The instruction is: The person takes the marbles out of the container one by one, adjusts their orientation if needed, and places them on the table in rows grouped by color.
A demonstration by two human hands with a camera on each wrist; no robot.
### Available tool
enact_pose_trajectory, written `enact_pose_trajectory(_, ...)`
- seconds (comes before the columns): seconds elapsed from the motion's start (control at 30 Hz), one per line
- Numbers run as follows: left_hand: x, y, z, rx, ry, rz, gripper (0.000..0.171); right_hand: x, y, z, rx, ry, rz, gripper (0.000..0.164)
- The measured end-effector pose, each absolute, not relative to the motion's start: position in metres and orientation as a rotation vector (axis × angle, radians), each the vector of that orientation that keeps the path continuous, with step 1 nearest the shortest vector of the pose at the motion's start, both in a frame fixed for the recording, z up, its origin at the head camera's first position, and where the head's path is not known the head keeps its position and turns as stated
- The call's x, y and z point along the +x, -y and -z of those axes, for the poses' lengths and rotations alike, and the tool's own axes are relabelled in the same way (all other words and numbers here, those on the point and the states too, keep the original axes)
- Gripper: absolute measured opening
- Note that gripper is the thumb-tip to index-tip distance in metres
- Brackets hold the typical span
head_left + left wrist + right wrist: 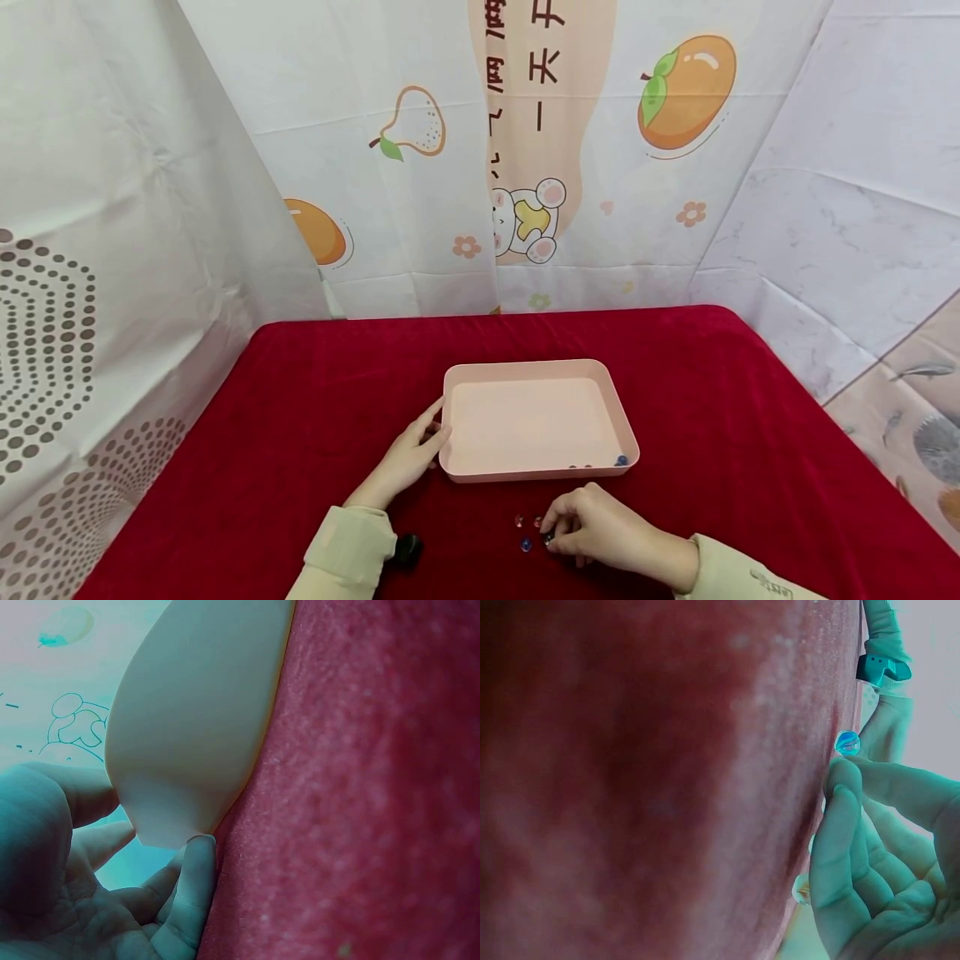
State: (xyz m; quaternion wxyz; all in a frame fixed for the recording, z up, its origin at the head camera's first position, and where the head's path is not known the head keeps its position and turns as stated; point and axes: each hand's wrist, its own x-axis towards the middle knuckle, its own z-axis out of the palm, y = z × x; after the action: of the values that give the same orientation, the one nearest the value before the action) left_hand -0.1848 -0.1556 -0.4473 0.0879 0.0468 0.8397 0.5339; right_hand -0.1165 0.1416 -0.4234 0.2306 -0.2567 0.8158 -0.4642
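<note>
A shallow pink tray lies on the red cloth. My left hand holds its left end, with fingers at the rim and at the lower edge of the wall in the left wrist view. In front of the tray, my right hand pinches a dark marble between thumb and fingertips, mostly hidden by them. Beside those fingertips a blue marble and two reddish clear marbles, one of them farther left, rest on the cloth. A blue-streaked marble shows just past the fingertips in the right wrist view.
Inside the tray, blue marbles sit in the near right corner, and more marbles peek over the near wall. Red cloth covers the table. A black band is on the left wrist. Printed curtains hang behind.
</note>
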Motion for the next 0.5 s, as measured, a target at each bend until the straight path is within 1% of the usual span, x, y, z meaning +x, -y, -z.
enact_pose_trajectory(0.5,-0.1840,0.1552,0.4462,0.135,-2.506,-1.584,0.058,-0.1160,-0.1410,0.4233,-0.697,-2.246,1.275,0.007)
